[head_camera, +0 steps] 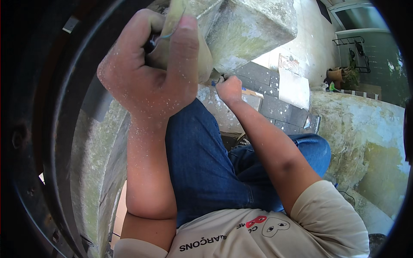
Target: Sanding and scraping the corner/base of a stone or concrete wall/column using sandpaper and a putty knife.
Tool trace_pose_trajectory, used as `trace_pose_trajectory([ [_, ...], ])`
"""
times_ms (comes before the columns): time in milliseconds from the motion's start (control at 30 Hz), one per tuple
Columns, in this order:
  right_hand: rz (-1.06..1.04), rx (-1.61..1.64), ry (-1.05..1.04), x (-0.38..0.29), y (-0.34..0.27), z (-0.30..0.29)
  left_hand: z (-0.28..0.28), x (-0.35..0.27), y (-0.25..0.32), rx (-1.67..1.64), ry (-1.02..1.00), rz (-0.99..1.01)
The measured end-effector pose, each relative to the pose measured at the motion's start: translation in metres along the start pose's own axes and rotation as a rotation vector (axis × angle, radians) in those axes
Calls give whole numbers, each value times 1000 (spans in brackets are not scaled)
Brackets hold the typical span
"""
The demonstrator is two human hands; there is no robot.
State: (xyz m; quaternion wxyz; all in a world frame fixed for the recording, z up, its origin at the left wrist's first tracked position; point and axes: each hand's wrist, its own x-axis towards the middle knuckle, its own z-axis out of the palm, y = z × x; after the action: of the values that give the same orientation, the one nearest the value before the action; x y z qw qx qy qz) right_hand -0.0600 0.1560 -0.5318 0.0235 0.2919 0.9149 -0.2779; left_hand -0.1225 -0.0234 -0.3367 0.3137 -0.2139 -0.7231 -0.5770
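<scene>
Close to the camera at the upper left, my left hand (151,67) grips a bent, tan, sheet-like piece (176,17), with the thumb pressed on its front. What the piece is made of is not clear. White flecks cover this hand and forearm. Farther off, my right hand (229,88) has its fingers curled, beside the lower corner of a weathered, paint-stained concrete block (248,35). A small dark thing shows at its fingertips, and a bit of blue lies just left of them; whether the hand holds anything cannot be told.
A dark, curved metal frame (61,129) runs down the left side. Grey paving (267,77) with white flecks lies beyond the right hand, with a pale board (293,88) on it. A stained low wall (358,142) is at the right. A potted plant (337,74) stands farther back.
</scene>
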Motion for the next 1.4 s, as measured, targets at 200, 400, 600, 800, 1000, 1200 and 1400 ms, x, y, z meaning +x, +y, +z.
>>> trace_pose_trajectory([
  [200,-12,89,82,-5,8,-14,-1,1,2,-66,3,-40],
  [400,15,42,20,-2,-6,1,-2,-1,3,-53,-9,-39],
  [600,37,-4,-111,-8,-26,-61,-1,2,0,-68,26,-75],
  [800,-115,75,-753,-29,-77,-250,-2,1,4,7,34,-122],
  [1000,-28,188,-370,-71,-78,-276,-5,6,14,42,32,-97],
  [1200,-86,264,198,-103,-74,-201,11,-6,43,25,6,-204],
  [1400,367,1338,-274,-107,-78,-188,44,-39,54,-308,-552,-942],
])
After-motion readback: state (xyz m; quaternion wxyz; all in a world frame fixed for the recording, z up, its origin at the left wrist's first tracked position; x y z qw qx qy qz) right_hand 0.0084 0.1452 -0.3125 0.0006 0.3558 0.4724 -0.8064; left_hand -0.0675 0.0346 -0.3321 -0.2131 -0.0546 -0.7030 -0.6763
